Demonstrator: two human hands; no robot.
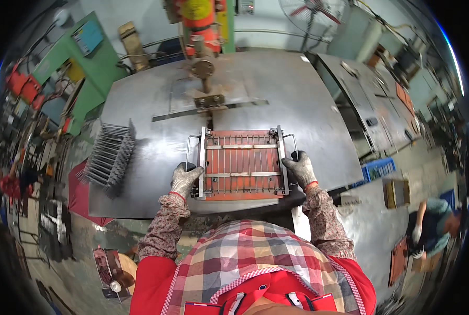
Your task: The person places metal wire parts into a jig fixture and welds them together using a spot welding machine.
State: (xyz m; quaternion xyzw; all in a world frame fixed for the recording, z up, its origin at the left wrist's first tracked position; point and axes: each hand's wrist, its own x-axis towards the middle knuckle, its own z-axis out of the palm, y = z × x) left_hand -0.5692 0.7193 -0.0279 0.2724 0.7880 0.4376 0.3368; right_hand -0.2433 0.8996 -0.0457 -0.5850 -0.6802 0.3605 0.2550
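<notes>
A flat welding-style jig (283, 167) lies near the front edge of the steel table, with a red base plate (229, 195), steel side bars and a looped handle on each side. Thin parallel metal wires (245, 157) run across the plate, with two flat bars crossing them. My left hand (185, 181), in a grey-white glove with dark fingertips, is closed round the left handle. On the other side my right hand (301, 170), gloved alike, grips the right handle. Just beyond the jig stands the machine's lower metal block (209, 101).
A red and orange machine head (196, 21) rises at the far side. Stacked wire racks (111, 155) stand on the steel table (276, 84) at left. A second table (355, 100), a blue crate (378, 169) and a co-worker (436, 226) are to the right.
</notes>
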